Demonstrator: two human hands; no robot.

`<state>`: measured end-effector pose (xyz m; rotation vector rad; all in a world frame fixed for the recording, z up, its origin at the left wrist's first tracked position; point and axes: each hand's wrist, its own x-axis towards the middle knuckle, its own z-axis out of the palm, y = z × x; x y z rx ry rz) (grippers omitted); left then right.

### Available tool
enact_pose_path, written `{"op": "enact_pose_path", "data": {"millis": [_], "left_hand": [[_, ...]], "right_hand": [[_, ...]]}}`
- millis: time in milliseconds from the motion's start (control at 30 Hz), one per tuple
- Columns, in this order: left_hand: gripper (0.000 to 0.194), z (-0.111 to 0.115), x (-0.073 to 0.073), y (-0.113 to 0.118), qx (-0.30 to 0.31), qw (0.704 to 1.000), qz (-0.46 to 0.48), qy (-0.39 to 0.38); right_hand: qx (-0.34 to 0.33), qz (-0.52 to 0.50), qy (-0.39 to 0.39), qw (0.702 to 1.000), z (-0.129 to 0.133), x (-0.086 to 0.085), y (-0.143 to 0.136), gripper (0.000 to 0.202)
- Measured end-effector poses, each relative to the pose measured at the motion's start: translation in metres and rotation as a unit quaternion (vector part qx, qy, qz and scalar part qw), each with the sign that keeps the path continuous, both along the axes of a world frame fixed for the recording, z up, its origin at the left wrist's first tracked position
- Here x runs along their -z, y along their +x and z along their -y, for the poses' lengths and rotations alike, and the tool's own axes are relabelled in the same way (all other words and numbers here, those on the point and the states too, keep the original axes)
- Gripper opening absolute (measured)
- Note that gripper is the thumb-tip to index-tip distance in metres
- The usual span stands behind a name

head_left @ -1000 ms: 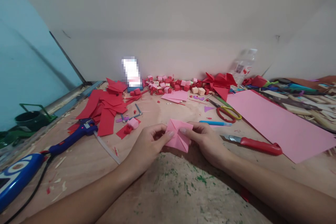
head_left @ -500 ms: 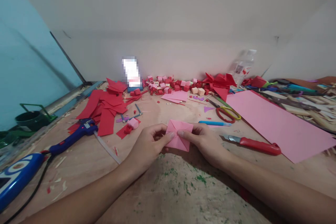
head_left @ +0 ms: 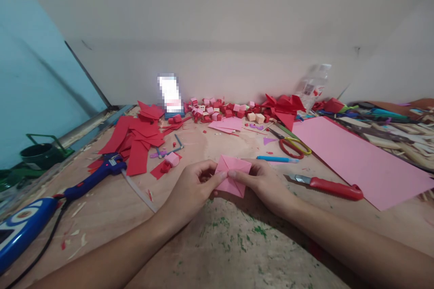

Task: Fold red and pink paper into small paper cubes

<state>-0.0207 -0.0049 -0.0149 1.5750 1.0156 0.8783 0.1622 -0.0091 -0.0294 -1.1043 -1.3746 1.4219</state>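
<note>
A small folded pink paper square [head_left: 233,186] is held up between both hands over the wooden table, its creases meeting near the middle. My left hand [head_left: 200,183] grips its left side, thumb on top and fingers behind. On the right side my right hand [head_left: 262,183] pinches it the same way, the two thumb tips nearly touching at the centre. The fingers behind the paper are partly hidden. A blue pen [head_left: 277,159] lies just beyond my right hand, and a red-handled cutter knife [head_left: 335,188] is to its right.
Scissors [head_left: 294,146] and a large pink sheet [head_left: 359,158] lie right. Red paper pieces [head_left: 137,149], a small pink cube [head_left: 172,159] and a blue glue gun [head_left: 91,180] are left. Small paper cubes [head_left: 228,110], a lit phone [head_left: 170,94] and a bottle [head_left: 313,86] stand behind.
The folded pink square has tilted slightly and shifted a little to the right. Both thumbs still press on it, the right thumb a touch further left.
</note>
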Motion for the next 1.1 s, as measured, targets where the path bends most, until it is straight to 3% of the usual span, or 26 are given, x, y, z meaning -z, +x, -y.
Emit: {"op": "enact_pose_path", "data": {"millis": [167, 333, 533, 1100], "left_hand": [[0.022, -0.0015, 0.0060, -0.0010, -0.027, 0.999, -0.017, 0.042], [0.037, 0.0030, 0.0085, -0.0016, -0.084, 0.989, -0.034, 0.118], [0.020, 0.0076, 0.0084, -0.0049, -0.056, 0.955, -0.119, 0.267], [0.019, 0.0065, 0.0062, -0.0048, -0.016, 0.940, -0.177, 0.291]], "right_hand": [[0.031, 0.036, 0.001, 0.999, 0.0006, -0.0022, 0.0001, 0.030], [0.055, 0.034, -0.008, 0.998, -0.0009, -0.0031, -0.0004, 0.029], [0.050, -0.011, -0.016, 0.999, -0.0002, -0.0001, -0.0007, 0.023], [0.049, 0.011, 0.006, 0.999, -0.0002, -0.0010, 0.0012, 0.032]]}}
